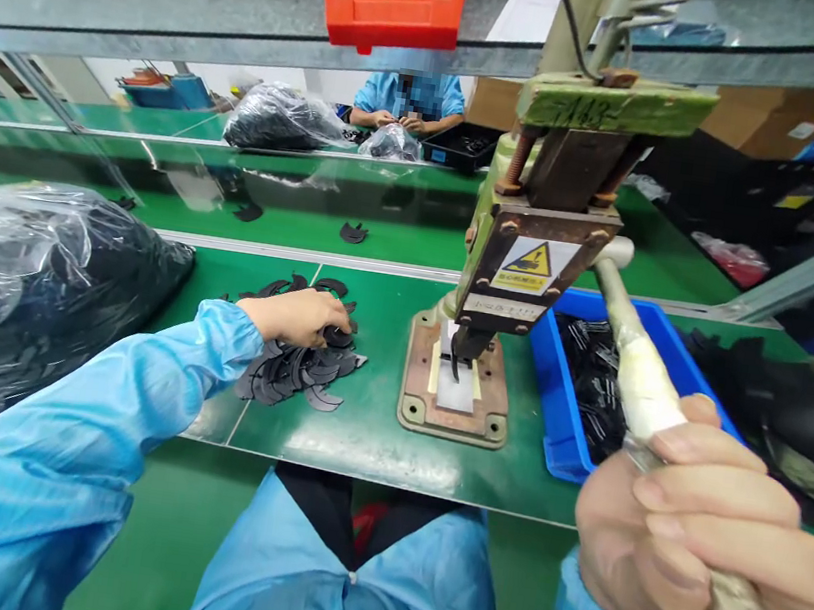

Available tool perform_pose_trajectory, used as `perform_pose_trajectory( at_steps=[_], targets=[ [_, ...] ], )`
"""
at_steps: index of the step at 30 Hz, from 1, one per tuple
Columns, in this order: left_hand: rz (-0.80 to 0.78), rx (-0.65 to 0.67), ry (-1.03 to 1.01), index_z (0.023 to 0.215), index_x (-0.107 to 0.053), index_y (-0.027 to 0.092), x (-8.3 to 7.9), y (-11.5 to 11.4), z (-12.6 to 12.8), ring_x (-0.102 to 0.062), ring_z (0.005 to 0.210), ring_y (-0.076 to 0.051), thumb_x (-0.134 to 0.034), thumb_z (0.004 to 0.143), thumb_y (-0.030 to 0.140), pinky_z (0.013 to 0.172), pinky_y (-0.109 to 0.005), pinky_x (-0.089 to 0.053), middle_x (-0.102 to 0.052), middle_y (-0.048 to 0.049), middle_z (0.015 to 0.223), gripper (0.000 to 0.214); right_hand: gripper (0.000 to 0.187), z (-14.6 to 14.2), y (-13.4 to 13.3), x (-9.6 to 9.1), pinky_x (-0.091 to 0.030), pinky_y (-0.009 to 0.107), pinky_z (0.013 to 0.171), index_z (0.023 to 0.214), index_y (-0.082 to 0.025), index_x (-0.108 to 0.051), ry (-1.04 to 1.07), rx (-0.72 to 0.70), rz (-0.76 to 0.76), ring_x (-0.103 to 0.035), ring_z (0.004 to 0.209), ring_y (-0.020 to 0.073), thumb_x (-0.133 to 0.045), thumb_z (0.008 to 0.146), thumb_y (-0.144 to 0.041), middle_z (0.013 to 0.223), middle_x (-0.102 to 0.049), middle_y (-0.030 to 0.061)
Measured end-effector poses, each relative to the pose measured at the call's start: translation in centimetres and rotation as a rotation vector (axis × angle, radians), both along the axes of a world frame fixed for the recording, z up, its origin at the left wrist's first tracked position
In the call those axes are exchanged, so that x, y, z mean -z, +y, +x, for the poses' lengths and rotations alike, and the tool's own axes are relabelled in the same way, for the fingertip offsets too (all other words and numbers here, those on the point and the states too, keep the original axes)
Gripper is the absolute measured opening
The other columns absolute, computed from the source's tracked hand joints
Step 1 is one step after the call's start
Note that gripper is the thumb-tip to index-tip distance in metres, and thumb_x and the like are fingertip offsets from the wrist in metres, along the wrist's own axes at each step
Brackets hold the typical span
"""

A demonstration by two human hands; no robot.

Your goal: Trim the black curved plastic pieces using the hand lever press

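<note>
My right hand [710, 519] is wrapped around the taped lever [637, 363] of a green hand press [538, 233]. On the press base [490, 413], under the ram, lies a small metal plate [455, 393] with a thin black curved piece [455, 357] on it. Over to the left, my left hand [306, 318] reaches palm down onto a pile of flat black crescent-shaped pieces [291, 375]. Its fingers are bent and close together at one dark piece [337, 337] on the pile's right side; the fingertips are partly hidden.
A blue bin [561, 448] of black parts stands right of the press. A large plastic bag [38, 284] of dark material fills the left. An orange-red bin [393, 0] hangs from the overhead shelf. Across the bench, a person [409, 103] in blue works beside a black tray [464, 146].
</note>
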State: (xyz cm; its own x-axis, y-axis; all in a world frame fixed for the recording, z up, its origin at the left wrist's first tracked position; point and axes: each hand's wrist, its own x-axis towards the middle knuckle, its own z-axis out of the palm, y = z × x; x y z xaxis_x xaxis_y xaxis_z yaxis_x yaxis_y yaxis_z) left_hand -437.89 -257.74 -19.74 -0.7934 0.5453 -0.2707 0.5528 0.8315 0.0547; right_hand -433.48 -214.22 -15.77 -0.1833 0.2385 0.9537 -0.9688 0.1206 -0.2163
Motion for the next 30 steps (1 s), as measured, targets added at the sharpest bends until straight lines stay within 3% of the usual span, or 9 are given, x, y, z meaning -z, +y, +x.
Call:
perform_pose_trajectory(
  at_steps=[5,12,16,20,24,27,30],
  targets=[
    [0.036,-0.001,-0.030,0.128,-0.076,0.026,-0.4,0.2,0.0,-0.066,0.131,-0.027,-0.076,0.086,0.016,0.111,-0.037,-0.050,-0.077,-0.0076,0.133,0.043,0.048,-0.2,0.4,0.5,-0.062,0.052,0.091,0.060,-0.025,-0.042,-0.015,0.031,-0.008,-0.059,0.062,0.0166,-0.078,0.082,-0.046,0.058,-0.052,-0.0054],
    [0.071,-0.055,-0.080,0.130,-0.077,0.028,-0.6,1.0,0.7,-0.066,0.134,-0.027,-0.074,0.082,0.011,0.117,-0.035,-0.046,-0.077,-0.0084,0.134,0.051,0.052,-0.5,0.0,0.3,-0.063,0.055,0.088,0.056,-0.025,-0.038,0.008,0.025,-0.059,-0.056,0.057,0.0171,-0.080,0.076,-0.048,0.053,-0.050,-0.0056],
    [0.130,-0.075,-0.093,0.134,-0.076,0.026,-1.0,0.7,0.8,-0.066,0.134,-0.023,-0.063,0.095,0.018,0.117,-0.032,-0.046,-0.077,-0.0070,0.137,0.042,0.052,-0.2,-0.1,0.2,-0.063,0.054,0.092,0.055,-0.025,-0.036,-0.030,0.007,-0.059,-0.059,0.060,0.0176,-0.080,0.075,-0.045,0.054,-0.051,-0.0049],
    [0.242,-0.239,-0.027,0.138,-0.073,0.027,-2.4,0.4,1.0,-0.070,0.129,-0.024,-0.049,0.106,0.034,0.114,-0.034,-0.050,-0.075,-0.0050,0.142,0.041,0.049,0.1,0.1,0.3,-0.062,0.055,0.095,0.056,-0.025,-0.040,-0.042,-0.017,-0.047,-0.061,0.065,0.0183,-0.081,0.075,-0.044,0.057,-0.055,-0.0041],
    [0.500,-0.457,-0.008,0.121,-0.073,0.022,-3.0,2.0,1.3,-0.077,0.105,-0.025,-0.054,0.104,0.055,0.092,-0.035,-0.059,-0.080,-0.0078,0.121,0.042,0.049,0.2,0.0,0.2,-0.062,0.054,0.097,0.056,-0.025,-0.040,-0.042,-0.014,-0.049,-0.062,0.067,0.0182,-0.081,0.077,-0.043,0.057,-0.054,-0.0046],
    [0.821,-0.557,-0.204,0.105,-0.065,0.019,-2.0,5.3,1.4,-0.078,0.080,-0.020,-0.062,0.098,0.067,0.069,-0.029,-0.057,-0.079,-0.0058,0.096,0.048,0.050,0.3,-0.3,0.1,-0.062,0.055,0.097,0.056,-0.024,-0.039,-0.041,-0.014,-0.059,-0.062,0.066,0.0177,-0.081,0.077,-0.043,0.056,-0.052,-0.0050],
    [1.052,-0.550,-0.355,0.099,-0.062,0.019,-0.4,9.4,1.1,-0.075,0.072,-0.017,-0.076,0.089,0.064,0.064,-0.026,-0.056,-0.073,-0.0021,0.084,0.048,0.049,0.2,-0.4,0.2,-0.062,0.057,0.098,0.057,-0.024,-0.041,-0.044,-0.010,-0.059,-0.062,0.068,0.0186,-0.081,0.077,-0.044,0.057,-0.052,-0.0049]
  ],
)
